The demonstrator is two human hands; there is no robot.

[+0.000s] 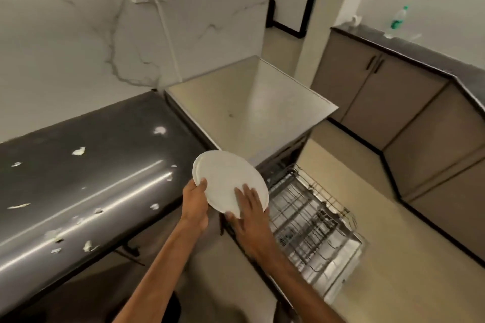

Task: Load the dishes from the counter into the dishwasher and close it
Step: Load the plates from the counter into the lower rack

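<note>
**Lower the pair edge-first into the tines**

The white plates (pixel 228 181), seemingly two stacked, are held tilted in the air between the edge of the table (pixel 91 165) and the pulled-out dishwasher rack (pixel 309 220); the left hand (pixel 195 202) grips the left rim; the right hand (pixel 249 215) pinches the lower rim, fingers spread on the face; best to separate them over the rack, slotting each upright so neither slips.

1. Dim, warm indoor light; whole frame soft with slight motion blur.
2. Long bright glare streak runs across the dark table (pixel 105 144).
3. Wide-angle distortion: wall (pixel 65 47) and cabinets (pixel 393 102) lean and bend toward the edges.
4. Bottle (pixel 397 21) at far right is smeared, out of focus.
</note>
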